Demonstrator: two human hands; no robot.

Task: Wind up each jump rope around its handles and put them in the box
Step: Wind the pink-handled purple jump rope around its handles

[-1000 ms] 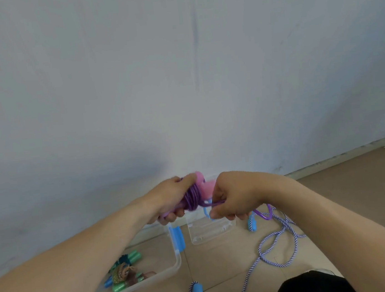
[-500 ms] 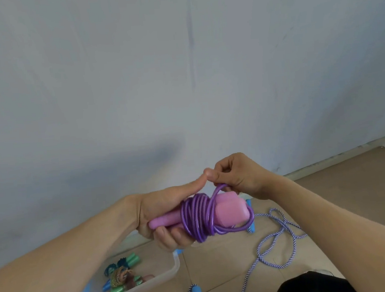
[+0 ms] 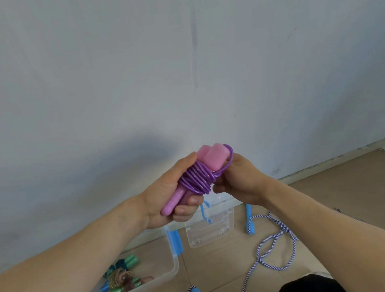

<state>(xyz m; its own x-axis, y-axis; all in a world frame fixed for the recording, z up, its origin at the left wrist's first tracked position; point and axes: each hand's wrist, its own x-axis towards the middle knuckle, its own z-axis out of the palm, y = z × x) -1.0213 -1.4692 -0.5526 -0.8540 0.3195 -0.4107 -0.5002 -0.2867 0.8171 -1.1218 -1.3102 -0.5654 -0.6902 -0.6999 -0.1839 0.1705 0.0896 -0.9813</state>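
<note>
Securing the last loop of the purple jump rope

The left hand (image 3: pixel 168 193) grips the paired pink handles (image 3: pixel 208 159) together, fingers curled underneath so the purple rope (image 3: pixel 196 178) coils stay tight. The right hand (image 3: pixel 235 181) pinches the final loop beside the coils, likely to tuck it so nothing unwinds. Below on the floor, the clear box (image 3: pixel 173 270) holds a wound green-handled rope (image 3: pixel 122 275); the blue-handled striped rope (image 3: pixel 272 247) lies loose beside it, yet to be wound.
</note>
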